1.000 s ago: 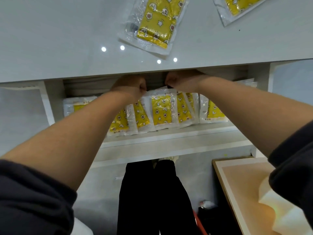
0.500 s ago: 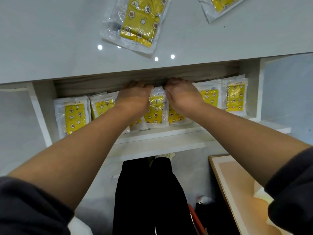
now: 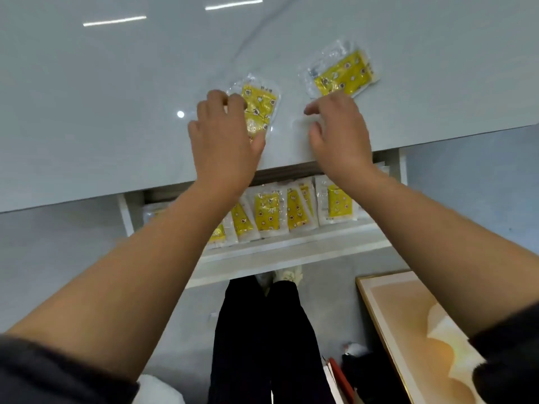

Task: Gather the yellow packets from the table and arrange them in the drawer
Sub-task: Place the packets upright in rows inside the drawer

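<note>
Two yellow packets in clear wrappers lie on the white table [image 3: 116, 112]. My left hand [image 3: 221, 135] lies over the nearer yellow packet [image 3: 261, 107], fingers curled on its left edge and thumb at its lower end. The second yellow packet [image 3: 341, 74] lies further right; my right hand [image 3: 338, 129] hovers just below it with fingers loosely curled and holds nothing. Under the table edge the white drawer [image 3: 291, 249] stands open, and a row of several yellow packets [image 3: 268, 212] stands in it, partly hidden by my left forearm.
A tan board with a gold edge [image 3: 408, 330] leans at the lower right. My legs in black trousers [image 3: 262, 330] stand below the drawer. A red-edged item [image 3: 339, 377] lies on the floor beside them.
Both hands have left the drawer and risen onto the table top. My left hand has closed on the nearer packet, and my right hand has come up beside the second one.
</note>
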The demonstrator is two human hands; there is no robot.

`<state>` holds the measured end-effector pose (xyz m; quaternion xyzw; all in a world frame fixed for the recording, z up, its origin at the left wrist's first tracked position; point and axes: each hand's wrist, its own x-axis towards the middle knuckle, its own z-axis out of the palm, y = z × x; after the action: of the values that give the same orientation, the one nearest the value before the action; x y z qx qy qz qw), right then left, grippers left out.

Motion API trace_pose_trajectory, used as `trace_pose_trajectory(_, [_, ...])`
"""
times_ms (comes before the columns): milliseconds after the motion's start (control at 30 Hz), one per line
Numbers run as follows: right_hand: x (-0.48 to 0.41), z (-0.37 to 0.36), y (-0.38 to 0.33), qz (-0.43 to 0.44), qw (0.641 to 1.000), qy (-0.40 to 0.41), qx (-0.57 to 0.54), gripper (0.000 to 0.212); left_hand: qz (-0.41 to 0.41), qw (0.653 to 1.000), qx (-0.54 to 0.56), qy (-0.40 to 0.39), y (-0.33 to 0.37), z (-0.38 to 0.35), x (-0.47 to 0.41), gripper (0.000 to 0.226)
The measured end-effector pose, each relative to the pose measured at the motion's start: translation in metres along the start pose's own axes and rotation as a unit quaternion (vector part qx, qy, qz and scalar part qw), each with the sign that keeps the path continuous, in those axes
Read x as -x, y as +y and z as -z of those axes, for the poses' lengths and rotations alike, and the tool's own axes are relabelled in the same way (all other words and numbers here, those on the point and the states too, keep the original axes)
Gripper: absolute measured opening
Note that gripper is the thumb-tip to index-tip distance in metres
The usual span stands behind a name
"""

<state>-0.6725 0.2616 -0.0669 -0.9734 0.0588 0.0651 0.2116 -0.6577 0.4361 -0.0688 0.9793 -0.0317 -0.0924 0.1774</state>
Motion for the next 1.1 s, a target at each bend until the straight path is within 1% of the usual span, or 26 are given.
trace_pose_trajectory(67, [-0.03, 0.008, 0.008, -0.009, 0.998, -0.013, 0.055, 0.042, 0.086, 0.996, 0.006, -0.033, 0.002, 0.0, -0.019, 0.063])
trace_pose_trajectory(133, [-0.053, 0.015, 0.017, 0.01, 0.99, -0.087, 0.107, 0.055, 0.142, 0.987, 0.042, -0.058, 0.005, -0.002, -0.031, 0.074])
trace_pose_trajectory(200, [-0.07, 0.022, 0.024, 0.038, 0.971, -0.168, 0.164, 0.061, 0.183, 0.975, 0.1, -0.076, 0.007, -0.003, -0.038, 0.078])
trace_pose_trajectory(233, [-0.076, 0.026, 0.027, 0.045, 0.964, -0.191, 0.18, 0.061, 0.2, 0.967, 0.134, -0.084, 0.009, -0.003, -0.04, 0.078])
trace_pose_trajectory(300, [-0.085, 0.033, 0.028, 0.032, 0.96, -0.21, 0.181, 0.061, 0.222, 0.952, 0.182, -0.107, 0.012, -0.002, -0.041, 0.071])
trace_pose_trajectory(333, [-0.087, 0.035, 0.028, 0.022, 0.961, -0.21, 0.18, 0.062, 0.231, 0.946, 0.191, -0.124, 0.013, -0.002, -0.041, 0.066])
trace_pose_trajectory(400, [-0.088, 0.037, 0.029, 0.014, 0.956, -0.198, 0.217, 0.058, 0.242, 0.938, 0.192, -0.158, 0.019, -0.003, -0.039, 0.062])
trace_pose_trajectory(500, [-0.087, 0.041, 0.042, 0.012, 0.934, -0.19, 0.303, 0.051, 0.237, 0.947, 0.138, -0.169, 0.035, -0.008, -0.035, 0.064])
trace_pose_trajectory(533, [-0.085, 0.044, 0.047, 0.009, 0.929, -0.194, 0.314, 0.05, 0.227, 0.951, 0.132, -0.165, 0.042, -0.01, -0.032, 0.058])
trace_pose_trajectory(567, [-0.083, 0.047, 0.052, 0.008, 0.929, -0.2, 0.311, 0.048, 0.214, 0.952, 0.148, -0.159, 0.048, -0.012, -0.028, 0.049])
trace_pose_trajectory(633, [-0.074, 0.051, 0.061, 0.011, 0.944, -0.201, 0.263, 0.037, 0.194, 0.945, 0.218, -0.148, 0.062, -0.017, -0.016, 0.036])
trace_pose_trajectory(700, [-0.057, 0.052, 0.074, -0.025, 0.97, -0.202, 0.136, 0.026, 0.178, 0.936, 0.262, -0.151, 0.079, -0.021, 0.001, 0.033])
trace_pose_trajectory(767, [-0.031, 0.052, 0.094, -0.081, 0.977, -0.199, -0.011, 0.032, 0.155, 0.932, 0.28, -0.169, 0.098, -0.034, 0.024, 0.027])
trace_pose_trajectory(833, [-0.002, 0.053, 0.118, -0.11, 0.975, -0.166, -0.098, 0.04, 0.147, 0.929, 0.284, -0.188, 0.114, -0.056, 0.046, 0.024])
trace_pose_trajectory(933, [0.04, 0.047, 0.16, -0.163, 0.959, -0.142, -0.184, 0.043, 0.196, 0.908, 0.295, -0.225, 0.127, -0.097, 0.071, 0.034])
trace_pose_trajectory(967, [0.051, 0.043, 0.174, -0.184, 0.952, -0.142, -0.198, 0.039, 0.227, 0.898, 0.298, -0.229, 0.129, -0.11, 0.075, 0.04])
trace_pose_trajectory(1033, [0.066, 0.029, 0.199, -0.235, 0.933, -0.154, -0.225, 0.021, 0.297, 0.876, 0.304, -0.228, 0.128, -0.135, 0.075, 0.054])
trace_pose_trajectory(1067, [0.07, 0.019, 0.207, -0.26, 0.922, -0.165, -0.236, 0.016, 0.318, 0.87, 0.303, -0.226, 0.126, -0.147, 0.074, 0.058])
trace_pose_trajectory(1100, [0.071, 0.009, 0.213, -0.273, 0.917, -0.175, -0.23, 0.023, 0.325, 0.869, 0.298, -0.225, 0.123, -0.157, 0.072, 0.059])
